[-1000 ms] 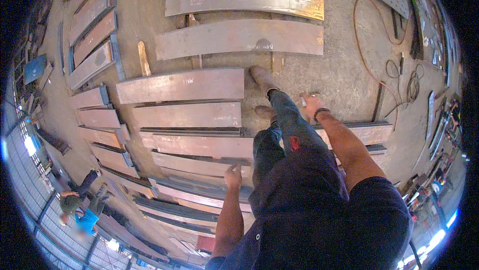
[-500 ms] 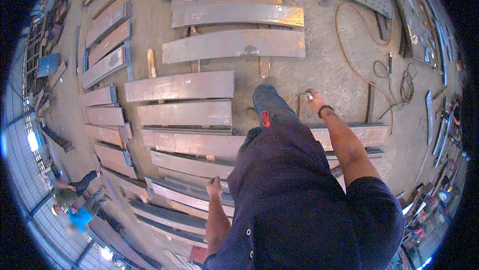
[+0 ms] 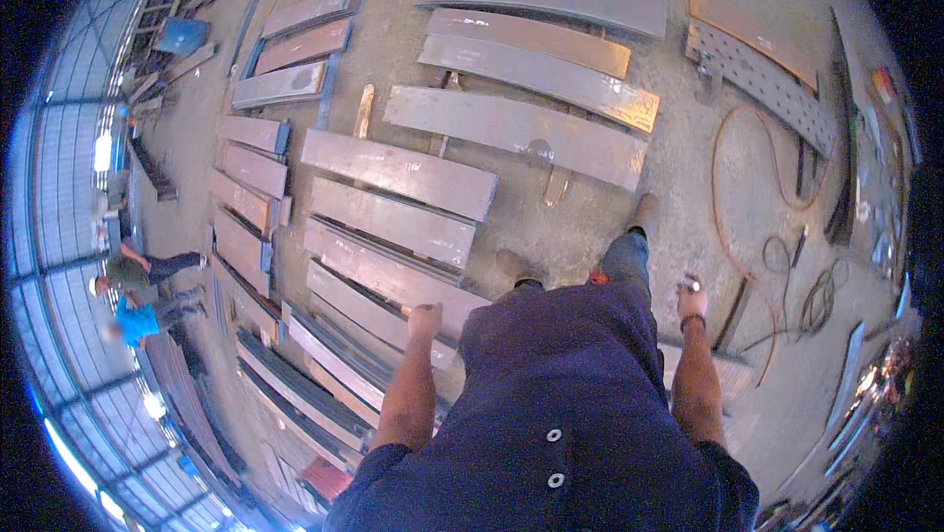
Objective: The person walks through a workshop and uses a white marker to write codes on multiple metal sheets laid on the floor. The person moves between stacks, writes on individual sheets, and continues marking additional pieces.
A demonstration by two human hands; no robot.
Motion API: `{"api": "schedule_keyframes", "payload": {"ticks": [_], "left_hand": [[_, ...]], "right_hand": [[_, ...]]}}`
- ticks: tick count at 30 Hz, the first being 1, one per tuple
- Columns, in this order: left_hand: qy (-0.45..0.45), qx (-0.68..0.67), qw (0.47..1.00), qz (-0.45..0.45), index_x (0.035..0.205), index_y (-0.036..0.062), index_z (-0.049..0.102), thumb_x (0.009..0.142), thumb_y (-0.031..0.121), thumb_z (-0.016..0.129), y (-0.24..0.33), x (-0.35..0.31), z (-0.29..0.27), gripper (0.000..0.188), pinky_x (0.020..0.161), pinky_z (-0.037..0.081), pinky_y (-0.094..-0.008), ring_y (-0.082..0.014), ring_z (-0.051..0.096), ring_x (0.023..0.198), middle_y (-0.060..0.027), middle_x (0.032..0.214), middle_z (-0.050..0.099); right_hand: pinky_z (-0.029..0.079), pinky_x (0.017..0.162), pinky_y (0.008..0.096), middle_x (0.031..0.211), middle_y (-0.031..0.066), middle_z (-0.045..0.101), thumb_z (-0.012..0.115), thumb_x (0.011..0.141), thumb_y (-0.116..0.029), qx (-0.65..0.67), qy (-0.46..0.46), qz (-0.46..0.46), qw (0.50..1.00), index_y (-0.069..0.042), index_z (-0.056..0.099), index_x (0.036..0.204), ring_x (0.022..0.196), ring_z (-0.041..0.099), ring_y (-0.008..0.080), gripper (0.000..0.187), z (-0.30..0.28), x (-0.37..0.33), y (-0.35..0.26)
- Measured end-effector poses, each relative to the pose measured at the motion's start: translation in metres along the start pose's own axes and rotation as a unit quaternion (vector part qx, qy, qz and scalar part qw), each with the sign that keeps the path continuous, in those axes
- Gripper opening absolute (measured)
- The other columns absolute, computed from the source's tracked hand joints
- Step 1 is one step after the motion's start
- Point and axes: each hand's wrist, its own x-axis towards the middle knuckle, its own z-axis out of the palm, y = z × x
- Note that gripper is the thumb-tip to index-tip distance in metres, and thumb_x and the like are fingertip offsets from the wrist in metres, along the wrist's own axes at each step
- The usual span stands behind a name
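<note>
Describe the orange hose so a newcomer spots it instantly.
Find the long, spotted metal plate at the upper right. Below it, right of the person's right hand, a thin hose curves loosely across the floor. Its orange-brown colour sets it apart from the dark coiled cable beside it.

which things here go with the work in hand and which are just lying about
Seemingly in the work:
small whitish object in the right hand
long metal plates nearest the left hand

Seemingly just lying about:
perforated plate
coiled cable
blue object at upper left
</note>
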Motion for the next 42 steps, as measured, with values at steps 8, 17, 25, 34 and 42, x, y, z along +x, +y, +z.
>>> {"api": "schedule_keyframes", "payload": {"ticks": [8, 17, 25, 34, 42], "left_hand": [[0.064, -0.022, 0.998, -0.008, 0.117, 0.0012, 0.065, 0.090, 0.037, 0.053, 0.201, -0.059, 0.079, 0.046, 0.094, 0.049, -0.0457, -0.0412, 0.062, 0.109, -0.0271, 0.111, 0.066], [0.051, -0.046, 0.997, -0.042, 0.122, 0.0068, 0.064, 0.085, 0.017, 0.052, 0.231, -0.137, 0.132, 0.040, 0.092, 0.050, -0.0453, -0.0379, 0.064, 0.105, -0.0203, 0.112, 0.068], [-0.039, 0.038, 0.994, 0.096, 0.108, 0.0103, 0.073, 0.081, 0.021, 0.051, 0.244, -0.072, 0.136, 0.036, 0.089, 0.053, -0.0413, -0.0334, 0.068, 0.098, -0.0192, 0.104, 0.071], [-0.003, -0.133, 0.991, 0.018, 0.103, 0.0084, 0.073, 0.082, 0.026, 0.052, 0.267, -0.061, 0.185, 0.035, 0.092, 0.051, -0.0430, -0.0349, 0.066, 0.105, -0.0217, 0.104, 0.070], [-0.148, -0.059, 0.986, -0.041, 0.106, 0.0081, 0.072, 0.081, 0.042, 0.061, 0.238, -0.061, 0.232, 0.044, 0.091, 0.051, -0.0433, -0.0326, 0.066, 0.106, -0.0180, 0.112, 0.069]], "right_hand": [[0.054, 0.062, 0.0355, 0.078, 0.0091, 0.068, 0.063, 0.090, -0.024, -0.335, -0.047, 0.088, 0.937, -0.005, 0.066, 0.099, 0.072, 0.067, 0.0213, 0.021, -0.132, 0.113, 0.120], [0.054, 0.059, 0.0373, 0.086, 0.0108, 0.070, 0.064, 0.085, -0.021, -0.201, -0.051, -0.036, 0.978, -0.003, 0.068, 0.099, 0.074, 0.069, 0.0240, 0.022, -0.197, 0.261, 0.019], [0.053, 0.058, 0.0323, 0.079, 0.0039, 0.070, 0.061, 0.083, -0.010, 0.070, -0.105, -0.080, 0.989, -0.008, 0.071, 0.099, 0.066, 0.064, 0.0150, 0.019, -0.173, 0.227, -0.088], [0.054, 0.056, 0.0327, 0.073, 0.0078, 0.068, 0.064, 0.083, -0.018, -0.221, -0.088, -0.048, 0.970, -0.005, 0.069, 0.091, 0.064, 0.066, 0.0175, 0.016, -0.194, 0.274, -0.025], [0.053, 0.068, 0.0373, 0.081, 0.0121, 0.071, 0.069, 0.076, -0.014, -0.200, -0.034, -0.052, 0.978, -0.011, 0.069, 0.096, 0.075, 0.067, 0.0244, 0.021, -0.222, 0.289, -0.147]]}}
